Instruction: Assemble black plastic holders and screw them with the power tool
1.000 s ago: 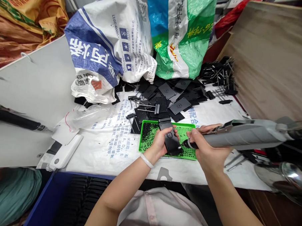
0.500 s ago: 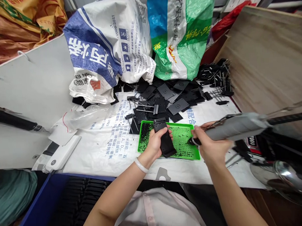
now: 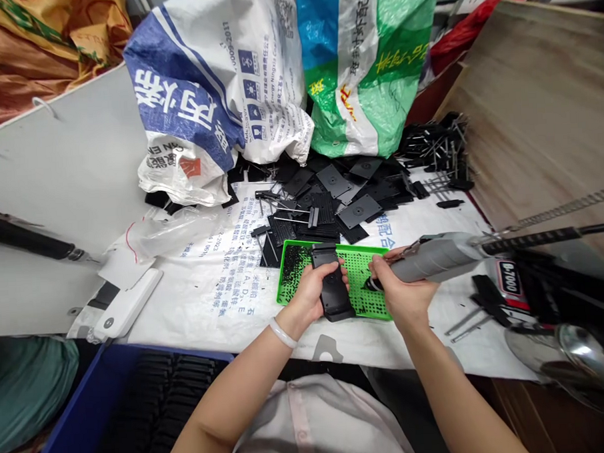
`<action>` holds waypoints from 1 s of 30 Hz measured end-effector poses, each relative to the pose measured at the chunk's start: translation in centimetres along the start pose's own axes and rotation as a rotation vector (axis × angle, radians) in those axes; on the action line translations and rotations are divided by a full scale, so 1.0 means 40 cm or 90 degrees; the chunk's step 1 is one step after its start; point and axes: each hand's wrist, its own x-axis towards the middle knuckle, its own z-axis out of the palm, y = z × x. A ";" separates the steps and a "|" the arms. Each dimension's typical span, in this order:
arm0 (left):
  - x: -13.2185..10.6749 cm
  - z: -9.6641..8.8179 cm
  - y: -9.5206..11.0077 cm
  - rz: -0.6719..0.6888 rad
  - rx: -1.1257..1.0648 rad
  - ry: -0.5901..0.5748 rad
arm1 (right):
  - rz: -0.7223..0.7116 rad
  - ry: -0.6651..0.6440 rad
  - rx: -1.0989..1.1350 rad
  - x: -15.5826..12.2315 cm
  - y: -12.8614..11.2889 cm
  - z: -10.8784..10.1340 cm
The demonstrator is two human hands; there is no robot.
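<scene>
My left hand (image 3: 312,289) is closed around a black plastic holder (image 3: 333,293), thumb on its upper face, over a green perforated tray (image 3: 371,267). Tiny black screws (image 3: 292,270) are heaped at the tray's left end. In my right hand (image 3: 405,289) is a grey electric screwdriver (image 3: 433,257) lying nearly level, its dark tip pointing left above the right part of the tray. A short gap separates the tip from the holder. Behind the tray lie black flat plates (image 3: 360,210) and black parts with metal rods (image 3: 311,217).
White-blue (image 3: 186,91) and green (image 3: 405,62) woven sacks stand at the back. A wooden board (image 3: 541,96) bounds the right side, a white panel (image 3: 60,197) the left. A blue bin (image 3: 70,423) of black parts sits lower left. A second screwdriver (image 3: 27,235) juts in from the left.
My right hand and the screwdriver have moved left, closer to the holder. The holder has turned in my left hand, showing more of its flat face.
</scene>
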 end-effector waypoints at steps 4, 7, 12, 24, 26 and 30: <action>0.002 -0.001 -0.002 -0.013 0.001 0.005 | 0.003 0.002 -0.023 -0.007 -0.003 0.008; 0.005 -0.005 0.002 -0.032 0.004 0.002 | -0.001 -0.024 -0.025 -0.007 -0.002 0.006; -0.001 -0.002 0.008 -0.082 -0.003 -0.044 | -0.005 -0.032 0.074 0.021 -0.084 0.007; -0.028 0.041 -0.079 -0.104 0.004 -0.048 | -0.022 -0.118 0.168 0.014 -0.212 0.093; -0.029 0.042 -0.075 -0.107 0.018 -0.041 | -0.034 -0.112 0.175 0.014 -0.205 0.096; -0.033 0.047 -0.067 -0.115 0.032 -0.035 | -0.019 -0.114 0.151 0.014 -0.198 0.098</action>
